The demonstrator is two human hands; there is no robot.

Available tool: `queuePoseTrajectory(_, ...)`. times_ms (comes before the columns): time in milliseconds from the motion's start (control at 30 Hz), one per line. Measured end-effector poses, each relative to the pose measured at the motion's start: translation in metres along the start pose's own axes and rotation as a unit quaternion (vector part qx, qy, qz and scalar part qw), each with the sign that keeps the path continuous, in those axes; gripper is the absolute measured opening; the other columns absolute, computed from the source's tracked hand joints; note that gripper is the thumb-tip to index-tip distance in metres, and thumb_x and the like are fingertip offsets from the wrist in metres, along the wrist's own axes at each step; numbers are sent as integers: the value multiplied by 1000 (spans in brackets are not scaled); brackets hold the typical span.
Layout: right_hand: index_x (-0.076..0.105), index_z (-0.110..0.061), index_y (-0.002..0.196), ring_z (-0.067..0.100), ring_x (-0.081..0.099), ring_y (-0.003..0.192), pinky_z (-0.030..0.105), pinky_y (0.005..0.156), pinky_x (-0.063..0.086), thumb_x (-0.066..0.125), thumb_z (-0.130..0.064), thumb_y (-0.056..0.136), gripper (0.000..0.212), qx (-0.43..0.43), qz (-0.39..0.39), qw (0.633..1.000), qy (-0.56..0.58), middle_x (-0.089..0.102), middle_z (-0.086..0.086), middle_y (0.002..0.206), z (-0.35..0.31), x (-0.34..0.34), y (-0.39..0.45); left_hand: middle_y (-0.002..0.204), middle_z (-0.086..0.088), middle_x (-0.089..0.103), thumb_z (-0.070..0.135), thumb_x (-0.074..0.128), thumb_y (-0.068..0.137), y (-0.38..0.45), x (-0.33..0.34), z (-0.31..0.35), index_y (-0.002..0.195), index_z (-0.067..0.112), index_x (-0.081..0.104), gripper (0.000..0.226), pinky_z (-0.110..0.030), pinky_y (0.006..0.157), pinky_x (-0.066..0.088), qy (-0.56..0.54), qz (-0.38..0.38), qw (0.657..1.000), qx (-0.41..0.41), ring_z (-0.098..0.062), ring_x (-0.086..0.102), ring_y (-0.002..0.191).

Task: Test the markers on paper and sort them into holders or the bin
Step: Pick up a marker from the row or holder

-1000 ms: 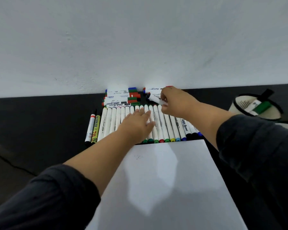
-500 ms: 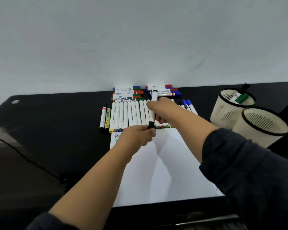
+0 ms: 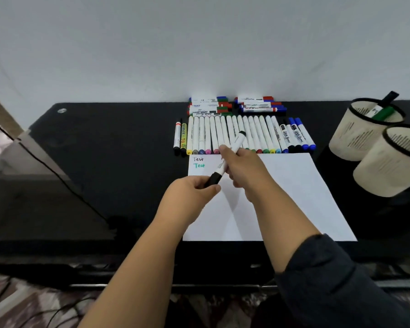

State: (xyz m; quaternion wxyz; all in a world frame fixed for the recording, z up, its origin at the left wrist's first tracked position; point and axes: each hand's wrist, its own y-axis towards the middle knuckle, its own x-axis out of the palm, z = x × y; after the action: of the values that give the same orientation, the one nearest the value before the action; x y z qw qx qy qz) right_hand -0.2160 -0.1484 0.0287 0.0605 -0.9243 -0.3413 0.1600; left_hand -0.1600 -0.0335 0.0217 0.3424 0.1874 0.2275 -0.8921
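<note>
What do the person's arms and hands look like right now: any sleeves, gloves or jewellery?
Both hands, the left hand and the right hand, are bare: no gloves, and no rings or watch show. The forearms are uncovered. A dark, charcoal-looking sleeve is pushed up toward the elbow on the right arm; the left arm shows no sleeve in this frame.

Marker row (image 3: 244,136) blocks beyond paper (image 3: 294,185); holders (image 3: 376,147) right

Paper sheet (image 3: 282,197) lay on the table (image 3: 104,162), near its front edge. Row of markers (image 3: 244,138) lay side by side just behind the sheet; two marker stacks (image 3: 234,105) behind the row, against the wall. Two holders (image 3: 376,147) stood right of the sheet, touching; the rear one held markers.
</note>
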Motion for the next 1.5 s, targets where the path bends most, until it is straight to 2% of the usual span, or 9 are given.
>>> queuePoseTrajectory(100, 54, -15, 74, 13, 38, 52, 25, 49, 31, 49, -33, 95, 28, -3, 17, 999, 31, 46, -2, 58, 10, 5, -3, 80, 7, 69, 31, 65, 86, 0, -4, -7, 79, 30, 66, 7, -16, 59, 45, -87, -17, 996, -30, -6, 60, 72)
queuePoseTrajectory(233, 52, -14, 73, 15, 33, 50, 26, 49, 29, 47, -27, 94, 25, 0, 10, 999, 54, 42, -1, 53, 15, 8, -4, 81, 5, 74, 29, 64, 87, 1, -11, -15, 89, 18, 72, 14, -18, 67, 49, -183, -84, 979, -46, -6, 67, 76)
queuePoseTrajectory(433, 49, -15, 69, 15, 36, 50, 26, 52, 31, 44, -25, 94, 28, -31, 16, 998, 42, 44, -1, 53, 19, 16, -1, 77, 1, 72, 27, 65, 85, 4, -14, -19, 92, 9, 72, 20, -15, 60, 51, -240, -148, 958, -58, -5, 64, 65)
queuePoseTrajectory(600, 43, -14, 65, 16, 33, 51, 27, 52, 28, 41, -22, 93, 29, -36, 58, 997, 20, 40, 1, 55, 19, 22, 2, 72, 4, 71, 25, 65, 86, 4, -11, -19, 89, 12, 73, 16, -14, 63, 52, -192, -106, 975, -29, -4, 62, 62)
queuePoseTrajectory(700, 48, -10, 76, 18, 33, 54, 30, 55, 29, 41, -23, 92, 22, -33, 74, 997, 0, 41, 5, 61, 18, 23, 6, 70, 6, 71, 26, 65, 87, 3, -8, -21, 89, 13, 72, 14, -14, 64, 51, -184, -77, 980, -15, -3, 61, 63)
queuePoseTrajectory(833, 50, -7, 84, 19, 34, 54, 29, 55, 29, 40, -25, 92, 22, -24, 70, 997, -15, 41, 5, 62, 18, 26, 9, 64, 8, 69, 24, 64, 88, 0, -5, -22, 83, 17, 72, 12, -13, 63, 51, -187, -43, 981, -6, -3, 61, 61)
queuePoseTrajectory(1100, 51, -8, 79, 15, 38, 53, 26, 50, 29, 39, -28, 95, 28, -1, 67, 998, -20, 46, 3, 62, 18, 32, 9, 66, 9, 67, 27, 62, 89, -10, -5, -21, 79, 24, 68, 13, -15, 66, 50, -138, -4, 990, 4, -4, 60, 64)
queuePoseTrajectory(1267, 45, -13, 71, 13, 32, 46, 23, 43, 25, 37, -26, 93, 27, 71, 172, 981, 54, 48, 1, 56, 19, -16, 26, 81, 6, 72, 28, 67, 85, -25, -17, -31, 81, 38, 67, 11, -28, 82, 52, -106, -17, 994, 28, -13, 66, 85)
queuePoseTrajectory(1500, 47, -13, 67, 13, 31, 44, 22, 44, 26, 41, -32, 97, 36, 74, 122, 985, 94, 44, 1, 55, 23, 1, 27, 76, 7, 71, 26, 64, 88, 0, -27, -31, 82, 33, 67, 10, -24, 79, 53, -89, 29, 996, 4, -10, 65, 80)
